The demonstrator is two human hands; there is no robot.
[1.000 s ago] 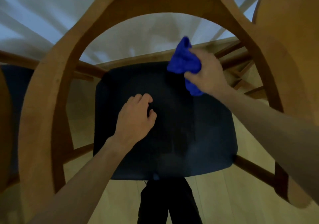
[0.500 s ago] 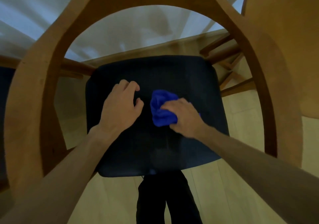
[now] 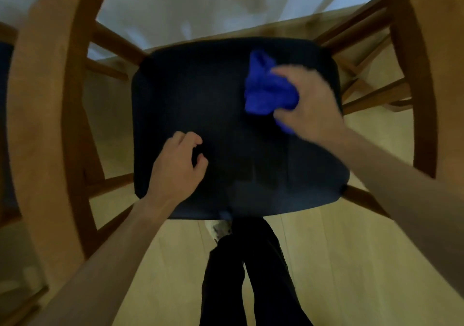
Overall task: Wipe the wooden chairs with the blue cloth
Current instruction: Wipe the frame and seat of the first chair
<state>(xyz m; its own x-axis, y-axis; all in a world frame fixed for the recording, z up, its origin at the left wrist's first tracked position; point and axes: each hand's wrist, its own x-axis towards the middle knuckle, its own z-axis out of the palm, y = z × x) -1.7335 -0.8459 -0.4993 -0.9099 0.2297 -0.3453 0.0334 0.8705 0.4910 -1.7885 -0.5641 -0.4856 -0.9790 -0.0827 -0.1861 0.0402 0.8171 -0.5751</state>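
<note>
The right hand (image 3: 310, 104) is curled round one bunched blue cloth (image 3: 267, 92), fingers and thumb gripping it and pressing it onto the dark seat (image 3: 226, 114) of the wooden chair (image 3: 42, 114), in the far right part of the cushion; a small tail of the cloth shows below the hand. The hand is blurred, so its single fingers cannot be told apart. The left hand (image 3: 179, 167) rests on the near left part of the same seat with its fingers curled under and nothing held in them, well apart from the cloth. Two bare forearms reach in from the lower corners. One chair is seen from above through its curved wooden back, which arches round the seat on both sides; wooden rungs show under the seat on the left and right. A second wooden chair (image 3: 376, 99) stands just beside it on the right, only its rails and legs visible, and a dark seat edge (image 3: 3, 99) at the left border may belong to a third, though too little of it shows to tell. Two dark trouser legs (image 3: 251, 275) stand on the pale wooden floor (image 3: 339, 263) just before the seat. Beyond the chair hangs a white cloth (image 3: 200, 4).
</note>
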